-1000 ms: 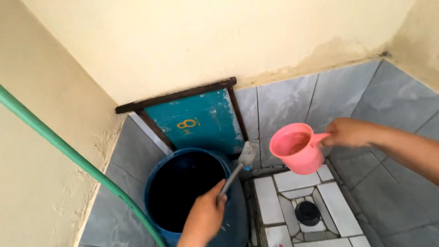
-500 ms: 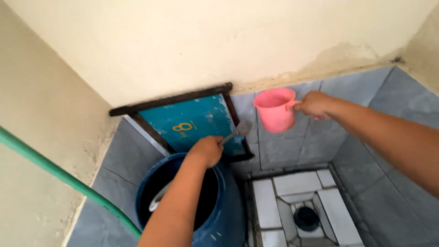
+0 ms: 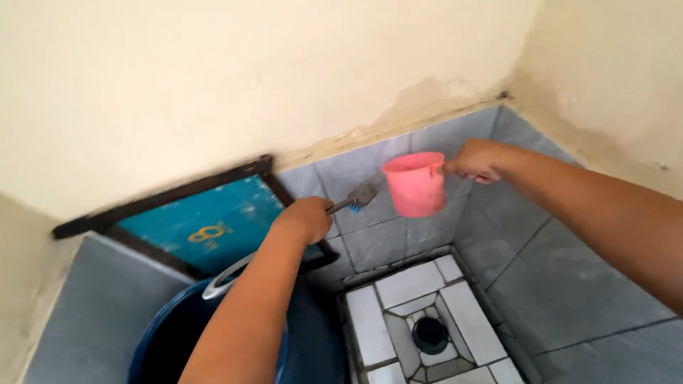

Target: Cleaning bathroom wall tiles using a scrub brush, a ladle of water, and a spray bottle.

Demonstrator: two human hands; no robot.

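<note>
My right hand (image 3: 475, 159) holds a pink plastic dipper (image 3: 415, 184) by its handle, raised against the grey tiled back wall (image 3: 370, 171). My left hand (image 3: 307, 217) grips the handle of a scrub brush (image 3: 359, 195), whose bristle head touches the wall tiles just left of the dipper. My left forearm crosses over a blue barrel (image 3: 171, 341) below it.
A teal board in a dark wooden frame (image 3: 188, 224) leans on the wall behind the barrel. A white ring-shaped handle (image 3: 220, 281) shows beside my forearm. A tiled squat toilet (image 3: 420, 327) with a dark drain hole sits in the floor. Cream plaster walls rise above the tiles.
The view swung right and down. Both hands rose from above the barrel and toilet up to the back wall; the brush head now meets the tiles beside the dipper.
</note>
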